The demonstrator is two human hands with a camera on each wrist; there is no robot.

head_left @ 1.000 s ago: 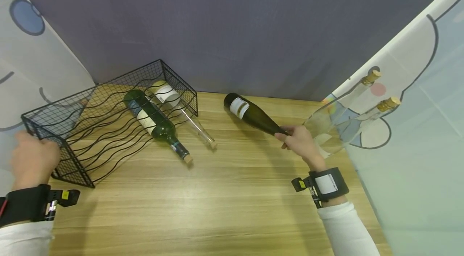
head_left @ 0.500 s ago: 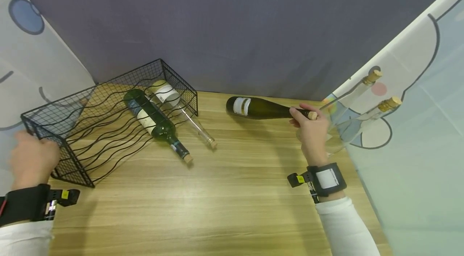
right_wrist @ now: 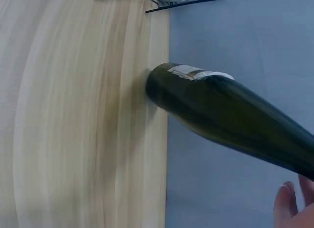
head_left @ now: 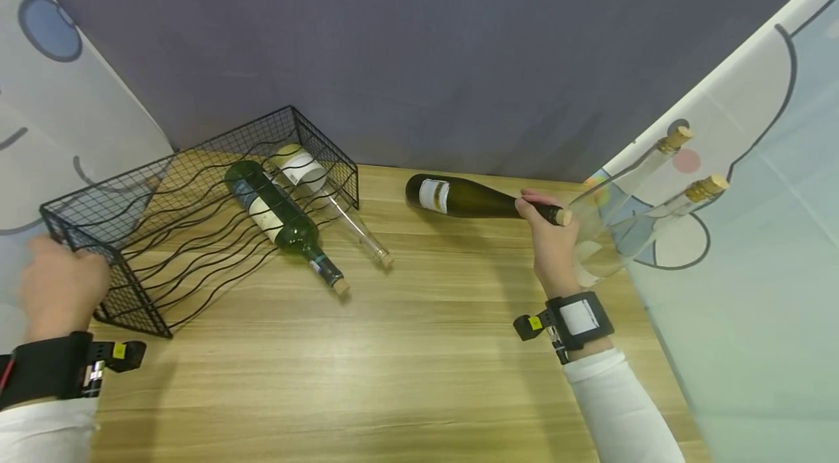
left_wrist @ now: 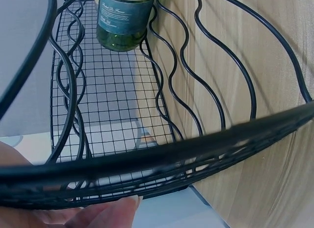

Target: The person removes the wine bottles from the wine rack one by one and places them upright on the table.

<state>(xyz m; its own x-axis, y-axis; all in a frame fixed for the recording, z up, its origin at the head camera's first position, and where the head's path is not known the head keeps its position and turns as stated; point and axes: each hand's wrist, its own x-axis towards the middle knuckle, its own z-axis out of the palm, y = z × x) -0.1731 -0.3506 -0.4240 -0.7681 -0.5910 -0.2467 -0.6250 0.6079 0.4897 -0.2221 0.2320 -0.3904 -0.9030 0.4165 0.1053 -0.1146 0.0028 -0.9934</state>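
Note:
My right hand [head_left: 553,241] grips the neck of a dark green wine bottle [head_left: 478,198], its cork pointing right past the fingers and its white-labelled base to the left. In the right wrist view the bottle [right_wrist: 221,115] slants across the back edge of the table. On the far left, my left hand [head_left: 64,287] grips the end of a black wire wine rack [head_left: 197,230]; the rack's end bar crosses the left wrist view in front of the fingers [left_wrist: 115,211]. Lying in the rack are a green bottle [head_left: 288,226] and a clear bottle [head_left: 347,219], necks toward the front.
Two clear corked bottles [head_left: 645,219] stand at the right, close beside my right hand and against the patterned wall [head_left: 741,244]. A grey panel [head_left: 446,62] rises behind the wooden table [head_left: 341,376].
The green bottle has swung from a slant to nearly level, its cork now showing beyond my right hand. That hand then shifted slightly left with it. My left hand stays on the rack.

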